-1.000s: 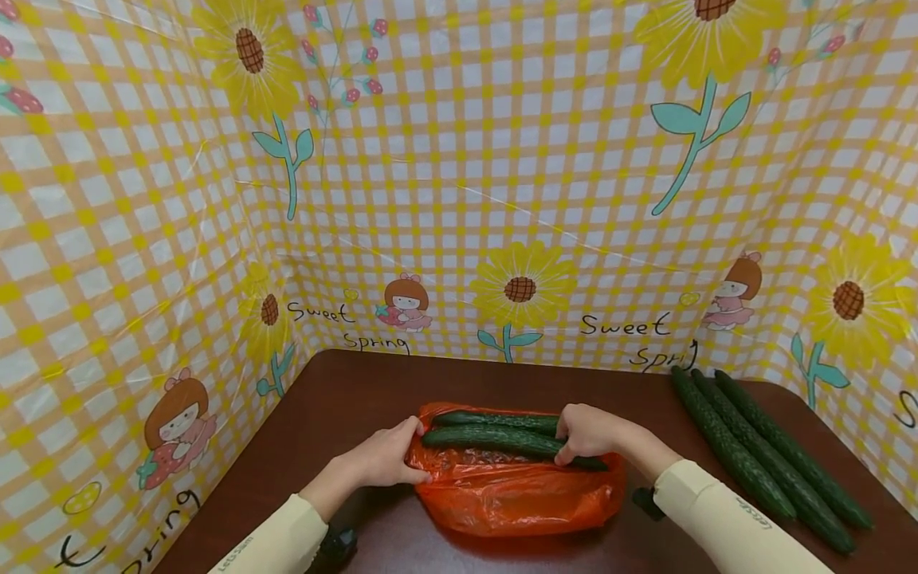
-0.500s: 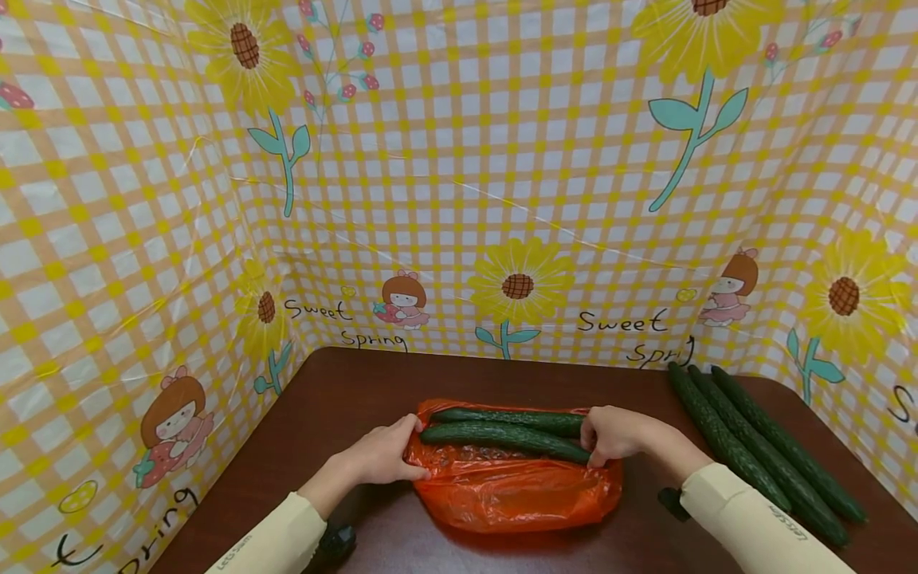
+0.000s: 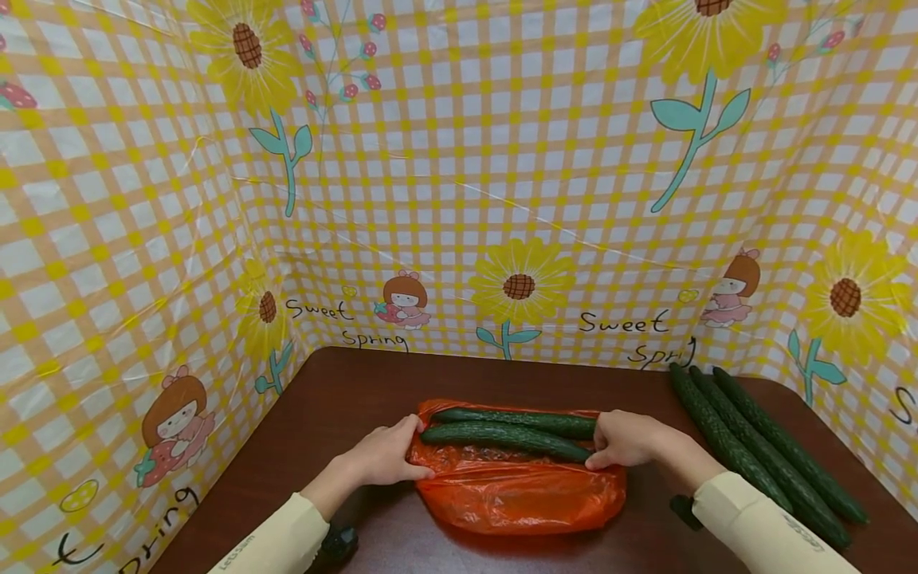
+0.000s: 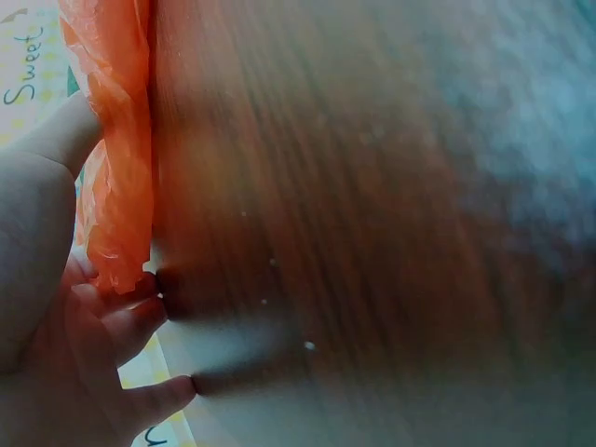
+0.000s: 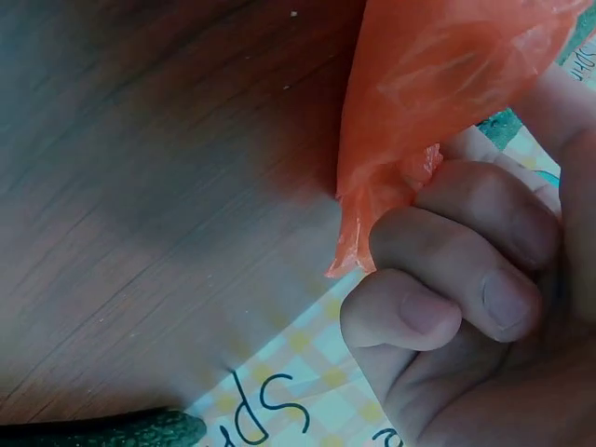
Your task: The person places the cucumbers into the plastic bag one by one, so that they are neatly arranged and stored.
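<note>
An orange-red plastic bag (image 3: 516, 506) lies on the table with its mouth spread open. Two long green cucumbers rest side by side in the mouth, a near cucumber (image 3: 502, 437) and a far cucumber (image 3: 516, 418). At the bag's left end, my left hand (image 3: 383, 454) holds the edge between thumb and fingers; the left wrist view shows the plastic (image 4: 121, 186) between them. My right hand (image 3: 631, 438) grips the cucumbers' right ends, thumb at the near one's tip. Its other fingers (image 5: 428, 251) curl beside the bag in the right wrist view.
Three more cucumbers (image 3: 774, 462) lie in a row on the right of the dark brown table (image 3: 344, 383). A checked, flowered plastic sheet (image 3: 430, 199) rises behind and along both sides. A dark wrist device (image 3: 340, 546) shows below the left sleeve.
My right hand has moved to the right along the cucumbers to their ends. The near cucumber's right tip, earlier past the hand, now ends at the thumb. My left hand has barely moved.
</note>
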{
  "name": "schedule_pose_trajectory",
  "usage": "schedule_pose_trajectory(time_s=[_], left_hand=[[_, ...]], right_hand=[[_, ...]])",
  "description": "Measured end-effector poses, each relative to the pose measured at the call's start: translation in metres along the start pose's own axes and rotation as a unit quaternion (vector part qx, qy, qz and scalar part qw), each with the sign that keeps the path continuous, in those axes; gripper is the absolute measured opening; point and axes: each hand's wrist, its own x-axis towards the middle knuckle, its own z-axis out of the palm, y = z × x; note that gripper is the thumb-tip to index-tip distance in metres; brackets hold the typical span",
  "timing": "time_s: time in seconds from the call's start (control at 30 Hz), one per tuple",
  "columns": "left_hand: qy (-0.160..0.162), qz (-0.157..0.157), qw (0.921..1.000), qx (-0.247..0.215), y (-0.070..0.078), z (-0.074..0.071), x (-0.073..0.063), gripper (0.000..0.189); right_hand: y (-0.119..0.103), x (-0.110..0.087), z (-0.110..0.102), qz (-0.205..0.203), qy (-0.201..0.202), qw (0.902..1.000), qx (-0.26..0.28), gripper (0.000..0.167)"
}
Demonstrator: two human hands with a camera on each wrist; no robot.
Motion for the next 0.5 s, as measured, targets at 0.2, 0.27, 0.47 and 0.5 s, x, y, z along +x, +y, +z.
schedule_pose_trajectory(time_s=[0.2,0.27,0.47,0.5], left_hand=[[0.004,-0.002,0.9999,0.012,0.0002,0.0028,0.0018,0.072],[0.007,-0.003,0.9999,0.016,0.0000,0.0035,0.0022,0.073],[0.002,-0.002,0.9998,0.021,0.0008,0.0027,0.0022,0.084],[0.001,-0.001,0.9997,0.022,0.0006,0.0025,0.0022,0.085]], right_hand=[[0.0033,-0.0027,0.0039,0.021,0.034,0.9991,-0.014,0.056],[0.0049,-0.0022,0.0047,0.030,0.045,0.9984,-0.018,0.056],[-0.0001,-0.0011,0.0053,0.035,0.061,0.9975,-0.012,0.051],[-0.0026,-0.0013,0.0055,0.037,0.065,0.9971,-0.011,0.048]])
